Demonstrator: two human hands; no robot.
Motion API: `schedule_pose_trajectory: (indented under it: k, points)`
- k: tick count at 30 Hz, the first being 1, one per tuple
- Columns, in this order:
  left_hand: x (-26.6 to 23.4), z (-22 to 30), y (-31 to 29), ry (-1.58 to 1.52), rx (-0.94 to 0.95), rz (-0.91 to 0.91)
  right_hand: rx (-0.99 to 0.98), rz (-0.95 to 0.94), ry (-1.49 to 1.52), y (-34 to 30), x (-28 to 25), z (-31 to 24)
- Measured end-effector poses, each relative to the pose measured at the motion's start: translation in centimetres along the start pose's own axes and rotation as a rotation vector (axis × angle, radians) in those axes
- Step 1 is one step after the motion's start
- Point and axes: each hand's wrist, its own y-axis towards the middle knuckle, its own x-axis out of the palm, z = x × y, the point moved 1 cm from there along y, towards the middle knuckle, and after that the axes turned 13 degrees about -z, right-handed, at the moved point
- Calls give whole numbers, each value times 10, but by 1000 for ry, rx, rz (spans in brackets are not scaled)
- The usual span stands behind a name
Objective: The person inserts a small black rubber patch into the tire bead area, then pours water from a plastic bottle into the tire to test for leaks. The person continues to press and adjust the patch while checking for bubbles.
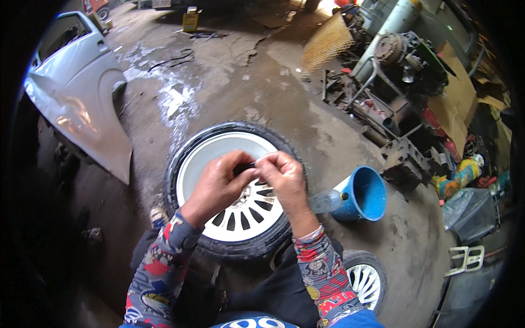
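A wheel with a white multi-spoke rim [254, 228] and a black tyre [235, 251] lies flat on the floor in front of me. Over its middle, my left hand [219, 180] and my right hand [287, 180] come together at the fingertips. Both hands are closed, the right in a pinch. Something small and dark shows between them, mostly hidden by the fingers, and I cannot make out its kind. To the right of the tyre, a clear plastic bottle [326, 201] lies against a blue bucket [370, 192] tipped on its side.
A second white-rimmed wheel [365, 281] lies by my right forearm. On the left stands a silver car body panel [87, 101]. Scrap metal [407, 161], a wire mesh sheet [328, 44] and machine parts crowd the right. A yellow container [190, 22] stands far off.
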Motion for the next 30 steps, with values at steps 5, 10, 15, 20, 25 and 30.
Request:
schedule_pose_trajectory:
  k: [5, 10, 15, 20, 25, 30]
  points:
    - [1, 5, 0, 95, 182, 45, 13, 53, -11, -4, -4, -3]
    - [2, 2, 0, 19, 78, -6, 20, 54, 34, -7, -3, -1]
    - [0, -2, -2, -123, -22, 17, 140, 32, 47, -10, -3, -1]
    - [-2, -4, -2, 91, 54, 58, 197, 14, 133, -9, -6, 4]
    - [1, -1, -3, 448, 271, 139, 269, -6, 383, -8, -12, 6]
    - [-2, 3, -4, 658, 363, 64, 350, -9, 505, -8, -12, 9]
